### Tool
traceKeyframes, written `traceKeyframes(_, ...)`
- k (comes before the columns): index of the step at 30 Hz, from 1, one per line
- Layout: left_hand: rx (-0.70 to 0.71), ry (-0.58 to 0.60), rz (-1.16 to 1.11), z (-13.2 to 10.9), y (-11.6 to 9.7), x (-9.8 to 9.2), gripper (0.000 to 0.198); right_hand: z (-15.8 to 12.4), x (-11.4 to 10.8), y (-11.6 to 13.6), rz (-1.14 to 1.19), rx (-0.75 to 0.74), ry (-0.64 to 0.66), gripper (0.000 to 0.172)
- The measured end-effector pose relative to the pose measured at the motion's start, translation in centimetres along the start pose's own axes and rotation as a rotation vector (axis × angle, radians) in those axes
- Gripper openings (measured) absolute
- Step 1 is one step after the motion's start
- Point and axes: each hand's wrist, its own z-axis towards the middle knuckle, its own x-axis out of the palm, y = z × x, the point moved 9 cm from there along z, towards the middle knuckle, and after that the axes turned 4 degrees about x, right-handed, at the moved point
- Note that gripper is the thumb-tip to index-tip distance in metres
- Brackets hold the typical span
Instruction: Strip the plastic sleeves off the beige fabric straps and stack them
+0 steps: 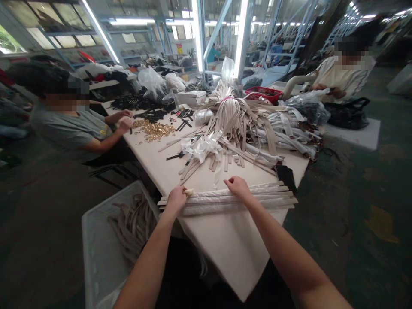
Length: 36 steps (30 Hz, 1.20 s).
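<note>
Straps [238,198] are lying in film across the table [225,253] edge; I'm pinching a pale scrap [188,192] at their ends with my left hand [176,199] and pressing my right hand [237,187] flat on top of them.

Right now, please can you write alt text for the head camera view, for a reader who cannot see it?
On a white table, the left hand pinches a small cream piece beside long plastic-wrapped straps, and the right hand rests on them. A white bin of beige straps stands at left. A seated co-worker reaches near gold metal fittings.
</note>
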Motion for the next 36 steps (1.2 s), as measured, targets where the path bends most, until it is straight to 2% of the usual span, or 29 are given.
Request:
traceKeyframes(1,0.01,-0.029,0.033,0.7,-0.1,-0.7,0.017,0.8,0.7,0.8,0.011,0.016,-0.009,0.045)
traceKeyframes(3,0.037,-0.162,0.072,2.4,-0.4,-3.2,0.02,2.2,1.9,2.2,0.043,0.029,-0.043,0.044)
traceKeyframes(7,0.092,-0.47,0.155,6.7,-0.5,-8.9,0.022,3.6,3.7,3.5,0.106,0.006,-0.074,0.018)
traceKeyframes(8,0.096,-0.505,0.179,8.0,-0.1,-9.9,0.022,3.7,3.8,3.4,0.121,0.004,-0.079,0.015)
traceKeyframes(10,0.073,-0.504,0.222,10.7,1.1,-10.8,0.023,3.7,3.7,2.7,0.149,0.004,-0.099,0.018)
traceKeyframes(11,0.045,-0.464,0.24,11.9,2.0,-10.6,0.023,3.5,3.4,2.2,0.17,0.001,-0.114,0.023)
traceKeyframes(13,-0.023,-0.317,0.264,13.8,3.8,-9.2,0.024,3.0,2.4,1.0,0.27,-0.022,-0.151,0.038)
traceKeyframes(15,-0.054,-0.205,0.291,14.2,4.8,-7.1,0.032,2.3,1.2,-0.1,0.44,-0.066,-0.189,0.048)
traceKeyframes(17,-0.025,-0.218,0.341,13.1,4.6,-5.6,0.04,1.5,0.4,-1.1,0.618,-0.105,-0.197,0.048)
traceKeyframes(19,0.025,-0.248,0.388,11.2,3.8,-4.0,0.039,1.0,0.4,-2.1,0.723,-0.107,-0.164,0.044)
traceKeyframes(22,0.014,-0.132,0.405,8.5,3.8,-0.7,0.035,0.6,1.3,-3.2,0.791,-0.056,-0.124,0.048)
traceKeyframes(24,-0.056,-0.065,0.393,7.4,4.4,0.5,0.034,0.4,1.9,-3.6,0.794,-0.014,-0.139,0.052)
traceKeyframes(26,-0.121,-0.022,0.364,7.0,4.8,0.8,0.029,0.1,2.3,-3.8,0.774,0.011,-0.165,0.051)
traceKeyframes(28,-0.15,0.02,0.342,7.2,4.7,0.4,0.023,-0.3,2.3,-3.5,0.731,0.013,-0.172,0.041)
traceKeyframes(32,-0.126,-0.016,0.33,7.1,2.7,-2.1,0.019,-1.5,2.3,-1.9,0.612,-0.058,-0.07,0.025)
traceKeyframes(34,-0.115,-0.013,0.185,5.8,1.4,-2.5,0.018,-2.6,1.9,-1.2,0.558,-0.083,-0.06,0.026)
traceKeyframes(36,-0.117,0.065,-0.141,3.2,-0.2,-1.0,0.019,-4.2,0.6,-0.6,0.524,-0.088,-0.18,0.029)
